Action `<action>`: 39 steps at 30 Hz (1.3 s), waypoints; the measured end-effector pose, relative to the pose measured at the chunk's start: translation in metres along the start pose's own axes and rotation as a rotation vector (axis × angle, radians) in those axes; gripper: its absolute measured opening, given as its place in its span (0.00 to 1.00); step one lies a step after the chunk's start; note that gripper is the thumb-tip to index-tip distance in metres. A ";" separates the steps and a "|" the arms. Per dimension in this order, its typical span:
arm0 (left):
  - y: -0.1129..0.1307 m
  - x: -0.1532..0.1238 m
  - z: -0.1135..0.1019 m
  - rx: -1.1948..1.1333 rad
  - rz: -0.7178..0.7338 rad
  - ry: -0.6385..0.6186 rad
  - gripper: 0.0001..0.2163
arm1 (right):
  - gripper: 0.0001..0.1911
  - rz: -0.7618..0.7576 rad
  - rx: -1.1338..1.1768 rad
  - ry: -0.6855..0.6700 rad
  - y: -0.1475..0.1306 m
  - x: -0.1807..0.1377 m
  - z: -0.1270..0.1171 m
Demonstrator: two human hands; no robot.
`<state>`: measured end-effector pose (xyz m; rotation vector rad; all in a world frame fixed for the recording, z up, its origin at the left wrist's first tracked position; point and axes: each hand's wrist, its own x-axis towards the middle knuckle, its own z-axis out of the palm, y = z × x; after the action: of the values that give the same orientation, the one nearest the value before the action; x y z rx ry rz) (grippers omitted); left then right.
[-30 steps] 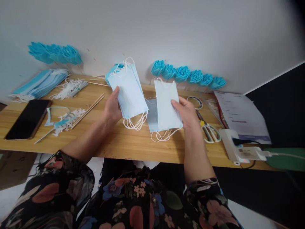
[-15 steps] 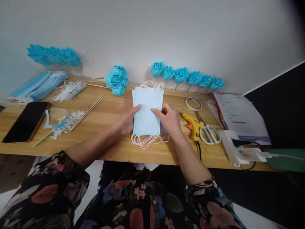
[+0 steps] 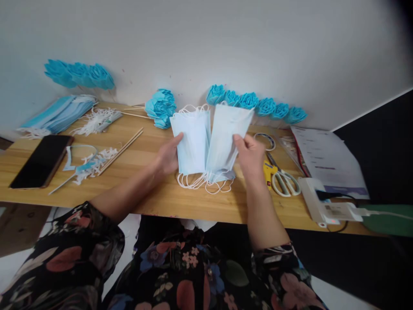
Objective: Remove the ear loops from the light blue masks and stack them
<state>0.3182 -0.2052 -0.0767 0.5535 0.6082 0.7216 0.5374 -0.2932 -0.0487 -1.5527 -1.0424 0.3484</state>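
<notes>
My left hand (image 3: 170, 153) grips a stack of pale blue face masks (image 3: 191, 142) by its left edge, thumb on top. My right hand (image 3: 251, 158) pinches the right edge of another face mask (image 3: 228, 133), which tilts away beside the stack; whether it is one mask or more I cannot tell. White ear loops (image 3: 193, 181) hang out at the bottom of both and stick up at the top. Both are held over the wooden table (image 3: 155, 193). Just right of my right hand lie a partly hidden yellow glue gun (image 3: 268, 174) and scissors (image 3: 284, 183).
Blue mask-fabric flowers (image 3: 248, 101) lean along the wall, with more flowers (image 3: 159, 107) lying mid-table. To the left are piled masks (image 3: 60, 114), a phone (image 3: 41, 161), cut white strips (image 3: 100, 118) and sticks (image 3: 121, 150). A tape roll (image 3: 265, 141), papers (image 3: 329, 159) and a power strip (image 3: 312, 200) are right.
The single stack has parted. My right hand has moved right and up with a mask portion, while my left hand keeps the rest. The glue gun is now mostly covered by my right hand.
</notes>
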 end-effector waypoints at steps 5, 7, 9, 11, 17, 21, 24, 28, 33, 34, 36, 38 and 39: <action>0.012 0.001 0.001 -0.017 0.118 0.059 0.29 | 0.19 0.087 0.361 0.105 0.008 0.018 -0.017; 0.014 0.001 0.002 -0.007 0.132 0.068 0.29 | 0.19 0.136 0.313 0.050 0.011 0.018 -0.019; 0.015 0.000 0.003 0.004 0.142 0.065 0.29 | 0.19 0.182 0.161 -0.043 0.012 0.015 -0.017; 0.016 -0.001 0.004 0.005 0.155 0.066 0.29 | 0.17 0.157 -0.092 -0.151 0.013 0.011 -0.014; 0.010 -0.004 0.007 -0.007 0.086 0.052 0.28 | 0.21 -0.083 -0.270 -0.180 0.001 -0.004 0.001; -0.006 -0.004 0.008 0.021 0.026 -0.022 0.26 | 0.15 -0.027 -0.189 -0.240 -0.008 -0.016 0.015; -0.014 -0.005 0.010 0.036 0.033 -0.046 0.24 | 0.16 -0.003 -0.214 -0.206 -0.009 -0.021 0.022; -0.015 -0.006 0.012 0.030 0.036 -0.057 0.23 | 0.15 -0.017 -0.172 -0.201 -0.006 -0.020 0.023; -0.014 -0.008 0.012 0.028 0.045 -0.054 0.24 | 0.16 0.061 -0.058 -0.259 -0.009 -0.020 0.021; -0.014 -0.007 0.012 0.028 0.045 -0.066 0.25 | 0.17 0.068 -0.054 -0.269 -0.011 -0.021 0.021; -0.015 -0.007 0.010 0.024 0.037 -0.106 0.27 | 0.19 0.056 -0.077 -0.267 -0.012 -0.021 0.022; -0.016 -0.006 0.009 0.014 0.028 -0.143 0.28 | 0.19 0.034 -0.106 -0.254 -0.011 -0.021 0.022; -0.016 -0.006 0.009 0.011 0.026 -0.152 0.28 | 0.19 0.027 -0.111 -0.253 -0.010 -0.021 0.022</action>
<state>0.3276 -0.2214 -0.0789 0.6212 0.4647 0.6946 0.5060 -0.2958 -0.0520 -1.6522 -1.2549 0.5231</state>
